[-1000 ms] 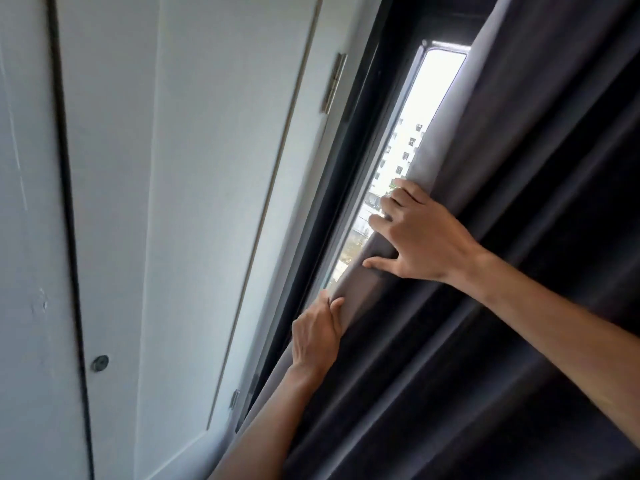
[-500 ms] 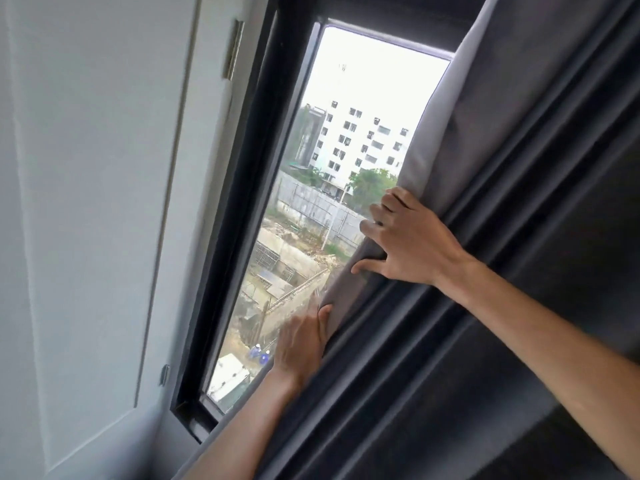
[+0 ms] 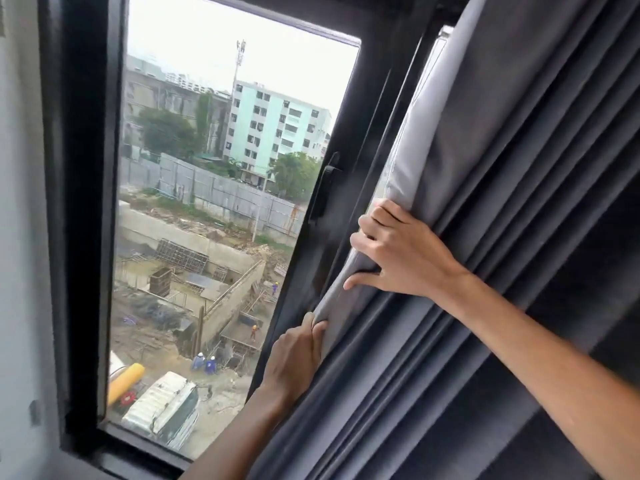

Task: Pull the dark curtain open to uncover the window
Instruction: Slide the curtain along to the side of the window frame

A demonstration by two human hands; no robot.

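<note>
Grey pleated fabric fills the right half of the view: the dark curtain [image 3: 519,237] is bunched into deep folds, its pale leading edge running diagonally from the top down toward the lower middle. Left of that edge the window [image 3: 214,202] stands uncovered, black frame [image 3: 79,202] all around, a construction site and a pale green building visible through the glass. A black window handle [image 3: 325,188] sits on the mullion just beside the curtain edge, and a thin strip of a second pane shows between mullion and fabric near the top. Right hand [image 3: 398,258] is high on the edge, fingers curled around the hem, thumb spread below on the cloth. Left hand [image 3: 294,358] is lower, pinched tight on the same hem, fingers closed on the fabric.
</note>
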